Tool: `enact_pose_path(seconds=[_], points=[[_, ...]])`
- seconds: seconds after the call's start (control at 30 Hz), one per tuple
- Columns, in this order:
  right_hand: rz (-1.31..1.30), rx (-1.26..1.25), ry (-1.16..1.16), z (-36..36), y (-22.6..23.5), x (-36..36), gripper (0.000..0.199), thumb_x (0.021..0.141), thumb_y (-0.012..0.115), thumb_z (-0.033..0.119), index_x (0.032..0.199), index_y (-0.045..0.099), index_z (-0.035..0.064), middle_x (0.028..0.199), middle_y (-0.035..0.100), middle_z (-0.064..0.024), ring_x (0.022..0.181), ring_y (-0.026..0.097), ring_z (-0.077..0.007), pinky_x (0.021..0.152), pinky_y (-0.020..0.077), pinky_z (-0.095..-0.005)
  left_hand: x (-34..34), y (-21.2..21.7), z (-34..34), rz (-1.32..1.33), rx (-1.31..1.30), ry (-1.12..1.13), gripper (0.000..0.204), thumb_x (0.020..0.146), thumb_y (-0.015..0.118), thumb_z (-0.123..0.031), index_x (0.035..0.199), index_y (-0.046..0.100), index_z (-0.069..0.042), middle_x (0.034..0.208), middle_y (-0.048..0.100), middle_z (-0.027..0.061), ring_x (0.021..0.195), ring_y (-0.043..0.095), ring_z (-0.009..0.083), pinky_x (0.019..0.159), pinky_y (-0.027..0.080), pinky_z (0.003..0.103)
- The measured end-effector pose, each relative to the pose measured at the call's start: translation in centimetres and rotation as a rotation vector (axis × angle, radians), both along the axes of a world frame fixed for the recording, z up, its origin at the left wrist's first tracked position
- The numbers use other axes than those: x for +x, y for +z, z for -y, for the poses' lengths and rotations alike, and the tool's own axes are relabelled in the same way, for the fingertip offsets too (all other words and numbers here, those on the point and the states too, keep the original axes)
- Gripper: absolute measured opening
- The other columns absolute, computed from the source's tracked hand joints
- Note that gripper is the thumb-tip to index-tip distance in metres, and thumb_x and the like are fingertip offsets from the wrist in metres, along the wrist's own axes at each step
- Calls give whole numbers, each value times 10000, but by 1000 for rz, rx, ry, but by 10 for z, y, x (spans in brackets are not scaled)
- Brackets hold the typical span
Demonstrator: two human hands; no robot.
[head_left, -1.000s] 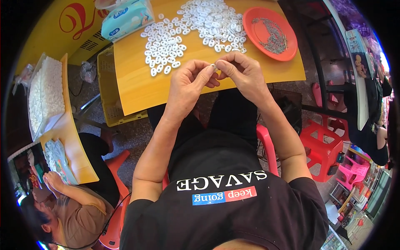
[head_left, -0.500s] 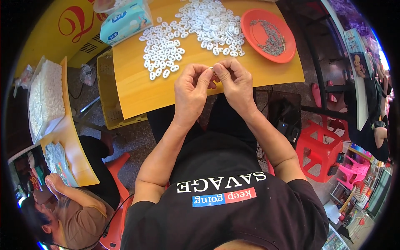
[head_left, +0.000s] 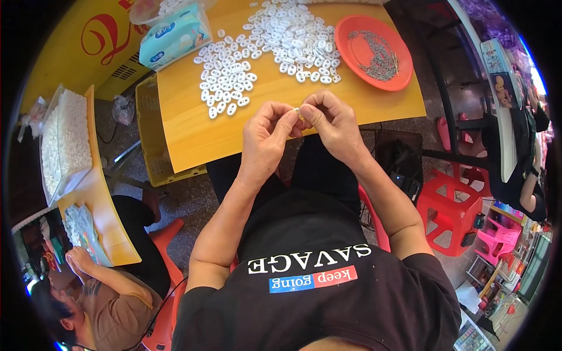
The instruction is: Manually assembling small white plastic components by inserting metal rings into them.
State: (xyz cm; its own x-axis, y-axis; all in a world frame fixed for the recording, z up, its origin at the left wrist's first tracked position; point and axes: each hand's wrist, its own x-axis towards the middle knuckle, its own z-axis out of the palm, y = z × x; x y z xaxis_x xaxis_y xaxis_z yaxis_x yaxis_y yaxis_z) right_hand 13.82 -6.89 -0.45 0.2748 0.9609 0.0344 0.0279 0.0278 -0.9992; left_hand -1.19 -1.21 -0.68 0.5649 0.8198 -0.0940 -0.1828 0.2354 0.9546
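Note:
Near the front edge of the yellow table (head_left: 193, 140), my left hand (head_left: 264, 140) and my right hand (head_left: 335, 126) meet, with thumbs and forefingers pinched together. Between the fingertips a small white piece (head_left: 297, 110) barely shows; the fingers hide most of it. Ahead and to the left, white oval plastic pieces with two holes (head_left: 227, 82) lie spread out. Beyond my hands is a larger heap of the same pieces (head_left: 295, 38). A round red plate (head_left: 403, 44) on the right holds many small grey metal pins (head_left: 383, 61).
A blue tissue pack (head_left: 175, 36) stands at the table's far left, beside a yellow crate (head_left: 153, 146) below. Another person (head_left: 114, 292) sits at a side table on the left, with a clear bin of white pieces (head_left: 67, 137). Red stools (head_left: 448, 202) stand at right.
Both hands have shifted slightly down, toward me, still pinched together at the small white piece. The view has tilted a little; the table things look otherwise unchanged.

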Motion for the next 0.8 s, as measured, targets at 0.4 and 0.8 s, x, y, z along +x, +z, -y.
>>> enact_pose_path(seconds=[0.4,0.8], points=[[-64,-94,44,-9,4,8,161,953,644,141,983,625,-16,818,625,3,695,564,-51,598,476,-225,3,-9,-8,58,-29,23,119,976,587,-104,983,590,16,848,651,61,734,623,104,694,507,232],[1307,331,-24,-52,-5,56,297,725,659,7,968,734,159,1004,603,-38,860,622,-249,693,517,-353,-3,-17,-18,69,-60,82,134,978,591,-127,998,592,6,862,647,66,730,620,113,695,500,236]])
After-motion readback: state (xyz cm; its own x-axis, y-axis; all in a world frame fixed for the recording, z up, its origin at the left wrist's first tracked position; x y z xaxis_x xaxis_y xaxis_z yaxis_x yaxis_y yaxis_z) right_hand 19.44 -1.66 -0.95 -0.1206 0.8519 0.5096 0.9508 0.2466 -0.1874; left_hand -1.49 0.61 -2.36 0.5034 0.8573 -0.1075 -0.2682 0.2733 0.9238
